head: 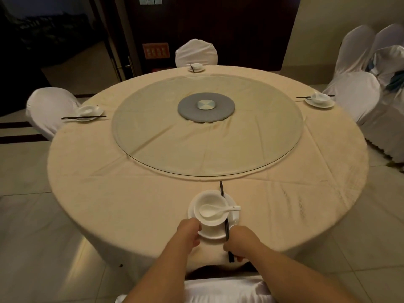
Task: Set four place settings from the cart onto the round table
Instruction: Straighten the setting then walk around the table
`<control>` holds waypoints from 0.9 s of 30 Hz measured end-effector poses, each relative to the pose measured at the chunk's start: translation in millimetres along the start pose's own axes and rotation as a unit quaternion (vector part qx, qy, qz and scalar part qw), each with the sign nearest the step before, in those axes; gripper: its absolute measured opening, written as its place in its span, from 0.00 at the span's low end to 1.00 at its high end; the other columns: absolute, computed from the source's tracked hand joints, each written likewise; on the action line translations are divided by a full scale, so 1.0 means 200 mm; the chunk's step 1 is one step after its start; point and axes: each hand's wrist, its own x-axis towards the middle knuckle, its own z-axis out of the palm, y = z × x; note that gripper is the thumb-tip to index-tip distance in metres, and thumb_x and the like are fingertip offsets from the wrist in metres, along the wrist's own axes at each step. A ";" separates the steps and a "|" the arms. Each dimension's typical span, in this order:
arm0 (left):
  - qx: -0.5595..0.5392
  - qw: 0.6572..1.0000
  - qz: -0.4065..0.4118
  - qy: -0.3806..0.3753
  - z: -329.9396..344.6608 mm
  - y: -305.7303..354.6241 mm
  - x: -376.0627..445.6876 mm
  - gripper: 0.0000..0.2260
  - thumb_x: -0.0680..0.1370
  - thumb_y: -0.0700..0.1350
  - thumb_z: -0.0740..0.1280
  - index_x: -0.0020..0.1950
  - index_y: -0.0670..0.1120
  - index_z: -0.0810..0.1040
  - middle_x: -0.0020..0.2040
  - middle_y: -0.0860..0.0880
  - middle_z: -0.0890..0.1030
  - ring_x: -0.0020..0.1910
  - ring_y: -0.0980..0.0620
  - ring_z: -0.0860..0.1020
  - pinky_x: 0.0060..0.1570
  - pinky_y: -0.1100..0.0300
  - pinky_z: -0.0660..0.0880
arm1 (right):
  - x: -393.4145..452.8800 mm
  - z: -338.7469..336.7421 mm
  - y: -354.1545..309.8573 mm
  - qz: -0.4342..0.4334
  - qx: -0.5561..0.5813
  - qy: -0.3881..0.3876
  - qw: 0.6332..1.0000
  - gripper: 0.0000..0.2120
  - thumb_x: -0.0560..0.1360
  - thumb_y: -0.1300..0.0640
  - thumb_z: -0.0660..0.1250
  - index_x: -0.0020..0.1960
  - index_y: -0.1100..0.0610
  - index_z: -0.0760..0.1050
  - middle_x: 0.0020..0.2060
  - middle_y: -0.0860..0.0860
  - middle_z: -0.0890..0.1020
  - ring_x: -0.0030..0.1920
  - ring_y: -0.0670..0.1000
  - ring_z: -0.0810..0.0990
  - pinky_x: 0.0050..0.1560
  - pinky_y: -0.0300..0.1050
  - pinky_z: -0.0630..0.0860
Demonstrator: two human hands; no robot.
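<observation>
At table's near edge, right hand (240, 241) fingers pinch chopsticks (224, 206); left hand (189, 234) touches plate (213, 234).

The tablecloth (91, 189) was pale peach with a faint woven pattern. The bowl (211, 209), spoon (215, 209) and plate (231, 200) were white, the chopsticks (225, 215) black. The turntable's hub (206, 107) was grey with a silvery centre. Chair covers (50, 108) were white, floor tiles (32, 237) cream.
</observation>
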 end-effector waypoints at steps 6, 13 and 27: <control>0.002 1.000 0.001 0.009 0.00 0.00 0.01 0.16 0.73 0.35 0.60 0.60 0.40 0.72 0.58 0.39 0.76 0.55 0.43 0.77 0.47 0.53 0.77 | 0.02 0.01 0.00 0.011 0.049 -0.032 0.998 0.05 0.71 0.57 0.66 0.38 0.55 0.72 0.28 0.50 0.79 0.27 0.51 0.80 0.35 0.44 0.79; -0.009 1.000 0.003 0.006 0.01 0.00 0.00 0.16 0.74 0.37 0.62 0.61 0.41 0.71 0.58 0.39 0.76 0.58 0.42 0.77 0.46 0.53 0.76 | 0.03 0.01 0.01 0.013 0.044 -0.039 0.998 0.05 0.71 0.56 0.66 0.38 0.55 0.71 0.27 0.49 0.79 0.26 0.51 0.80 0.33 0.42 0.78; -0.043 0.999 -0.001 -0.003 0.01 0.00 0.00 0.19 0.74 0.40 0.63 0.66 0.42 0.70 0.59 0.40 0.76 0.58 0.42 0.77 0.49 0.52 0.77 | -0.02 -0.02 0.00 0.036 0.087 -0.028 0.995 0.07 0.68 0.52 0.66 0.37 0.55 0.71 0.29 0.50 0.78 0.23 0.50 0.77 0.28 0.39 0.74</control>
